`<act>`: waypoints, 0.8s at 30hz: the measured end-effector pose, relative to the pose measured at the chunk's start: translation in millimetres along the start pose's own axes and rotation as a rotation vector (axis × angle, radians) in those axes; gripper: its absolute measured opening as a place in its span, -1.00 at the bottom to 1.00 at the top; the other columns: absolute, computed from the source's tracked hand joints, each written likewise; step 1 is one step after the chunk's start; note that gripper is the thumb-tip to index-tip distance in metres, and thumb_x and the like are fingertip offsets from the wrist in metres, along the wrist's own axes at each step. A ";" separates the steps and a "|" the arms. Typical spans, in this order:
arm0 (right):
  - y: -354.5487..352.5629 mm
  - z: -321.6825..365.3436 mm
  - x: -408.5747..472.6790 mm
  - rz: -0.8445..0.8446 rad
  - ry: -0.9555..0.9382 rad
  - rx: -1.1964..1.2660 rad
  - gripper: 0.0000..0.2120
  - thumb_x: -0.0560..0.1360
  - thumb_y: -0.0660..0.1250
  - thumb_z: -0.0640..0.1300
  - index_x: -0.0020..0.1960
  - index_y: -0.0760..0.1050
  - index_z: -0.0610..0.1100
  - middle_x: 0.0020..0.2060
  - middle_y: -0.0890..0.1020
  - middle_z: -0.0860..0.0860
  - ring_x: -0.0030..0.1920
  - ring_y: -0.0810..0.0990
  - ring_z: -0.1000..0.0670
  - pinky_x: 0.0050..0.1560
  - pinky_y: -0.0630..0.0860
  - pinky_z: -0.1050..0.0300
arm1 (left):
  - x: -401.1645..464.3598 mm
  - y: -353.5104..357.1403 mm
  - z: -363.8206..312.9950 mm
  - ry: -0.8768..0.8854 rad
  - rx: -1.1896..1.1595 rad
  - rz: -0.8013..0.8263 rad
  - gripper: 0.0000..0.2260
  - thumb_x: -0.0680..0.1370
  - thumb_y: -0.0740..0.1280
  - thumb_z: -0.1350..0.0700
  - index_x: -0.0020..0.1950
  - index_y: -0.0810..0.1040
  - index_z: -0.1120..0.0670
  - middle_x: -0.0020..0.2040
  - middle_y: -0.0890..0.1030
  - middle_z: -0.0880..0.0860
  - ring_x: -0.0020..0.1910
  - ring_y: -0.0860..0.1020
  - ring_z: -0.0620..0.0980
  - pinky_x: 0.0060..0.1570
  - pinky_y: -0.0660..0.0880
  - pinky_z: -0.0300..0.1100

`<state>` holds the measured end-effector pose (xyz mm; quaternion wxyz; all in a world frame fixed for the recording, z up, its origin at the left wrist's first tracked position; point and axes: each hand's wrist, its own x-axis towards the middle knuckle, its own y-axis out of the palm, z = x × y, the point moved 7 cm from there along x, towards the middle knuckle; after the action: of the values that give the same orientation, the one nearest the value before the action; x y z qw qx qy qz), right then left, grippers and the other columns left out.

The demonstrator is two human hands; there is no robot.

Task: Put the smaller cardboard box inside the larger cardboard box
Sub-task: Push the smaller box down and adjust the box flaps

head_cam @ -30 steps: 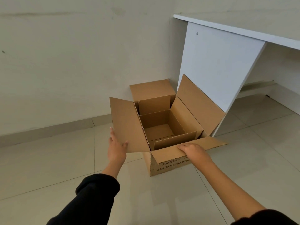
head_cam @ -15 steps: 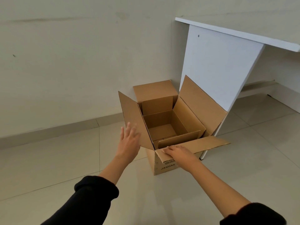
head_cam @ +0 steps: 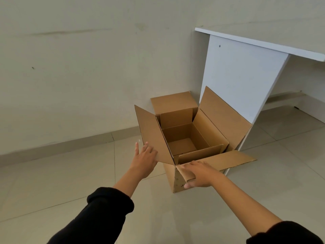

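Observation:
The larger cardboard box (head_cam: 171, 178) stands on the tiled floor with all its flaps open. Inside it sits the smaller box (head_cam: 200, 154), open at the top and empty. My left hand (head_cam: 146, 159) is flat, fingers apart, against the outer face of the left flap (head_cam: 151, 134), which stands nearly upright. My right hand (head_cam: 198, 175) grips the left corner of the near flap (head_cam: 228, 160), fingers on top and thumb underneath. The hand hides most of the printed text on the box's front.
A white desk's side panel (head_cam: 237, 76) stands directly behind and right of the box, and the right flap (head_cam: 223, 117) leans against it. The back flap (head_cam: 173, 102) points at the beige wall (head_cam: 79, 76). Tiled floor (head_cam: 61, 182) spreads left and in front.
My left hand let go of the left flap's lower edge and now rests higher on it; the flap has swung more upright. My right hand slid left along the near flap to its corner.

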<state>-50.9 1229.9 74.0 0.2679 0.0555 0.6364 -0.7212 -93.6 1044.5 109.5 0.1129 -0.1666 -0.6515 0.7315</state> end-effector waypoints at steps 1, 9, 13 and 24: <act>-3.6 8.3 0.1 0.000 -0.018 0.043 -0.24 0.44 0.26 0.31 0.52 0.11 0.03 0.47 0.30 -0.02 0.44 0.27 -0.09 0.40 0.23 -0.12 | 0.1 -0.7 1.5 0.006 -0.021 -0.009 -0.62 0.65 -0.01 0.00 0.44 0.27 0.06 0.47 0.27 0.09 0.55 0.02 0.12 0.48 -0.14 0.24; -15.3 46.7 21.4 -0.170 -0.008 0.498 -0.41 0.57 0.11 0.20 0.52 0.11 0.01 0.48 0.27 -0.03 0.44 0.27 -0.04 0.36 0.32 -0.03 | 0.1 -1.0 18.2 -0.011 -0.302 -0.135 -0.65 0.64 0.05 0.20 0.42 0.30 0.14 0.43 0.28 0.15 0.49 0.16 0.14 0.52 -0.03 0.03; -29.6 59.5 41.1 -0.275 0.013 0.491 -0.41 0.58 0.22 0.05 0.53 0.09 -0.03 0.49 0.23 -0.05 0.46 0.25 -0.07 0.39 0.31 -0.05 | 8.0 -16.6 33.5 -0.044 -0.520 -0.280 -0.69 0.61 0.10 0.23 0.34 0.42 0.15 0.31 0.41 0.13 0.32 0.39 0.12 0.39 0.31 -0.03; -26.1 59.0 17.0 -0.366 0.115 0.236 -0.52 0.58 0.20 -0.07 0.47 0.22 -0.10 0.42 0.35 -0.07 0.44 0.27 -0.09 0.43 0.17 -0.10 | -17.1 -24.7 8.0 -0.003 -0.495 -0.184 -0.62 0.60 0.15 0.18 0.43 0.30 0.04 0.46 0.27 0.11 0.44 0.26 0.11 0.43 0.25 -0.03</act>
<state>-61.9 1169.8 100.8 0.0872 0.0111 0.5613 -0.8229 -82.3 1033.7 136.4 0.1341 -0.1282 -0.8230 0.5368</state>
